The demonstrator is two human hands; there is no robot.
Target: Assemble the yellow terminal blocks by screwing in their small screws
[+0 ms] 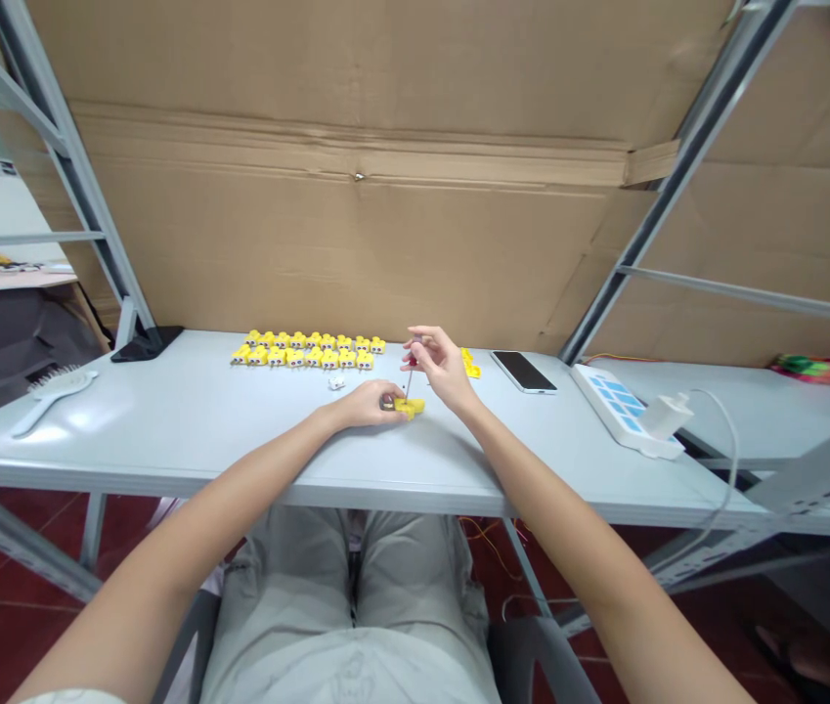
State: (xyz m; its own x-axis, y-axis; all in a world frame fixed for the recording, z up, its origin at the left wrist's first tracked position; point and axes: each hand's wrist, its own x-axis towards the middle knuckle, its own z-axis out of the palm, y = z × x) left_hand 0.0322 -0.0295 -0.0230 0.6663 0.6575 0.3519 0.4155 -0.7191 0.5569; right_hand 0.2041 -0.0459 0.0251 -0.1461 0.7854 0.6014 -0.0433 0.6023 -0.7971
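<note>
My left hand (367, 404) rests on the table, closed around a small yellow plastic piece (413, 407) that sticks out past the fingertips. Above it, my right hand (442, 366) pinches a thin screwdriver (410, 379) with a reddish handle. Its shaft points down and the tip meets the yellow piece; what lies right under the tip is too small to make out. Two rows of similar yellow plastic pieces (301, 358) stand behind my left hand. A small white part (336, 383) lies just in front of them. More yellow parts (468, 364) lie behind my right hand, partly hidden by it.
A phone (524, 372) lies right of my right hand. Farther right, a power strip (624, 411) holds a white charger (665, 416) with a cable. A hairbrush (55, 393) lies at the left. Cardboard (356, 244) and metal posts (73, 166) bound the table's back.
</note>
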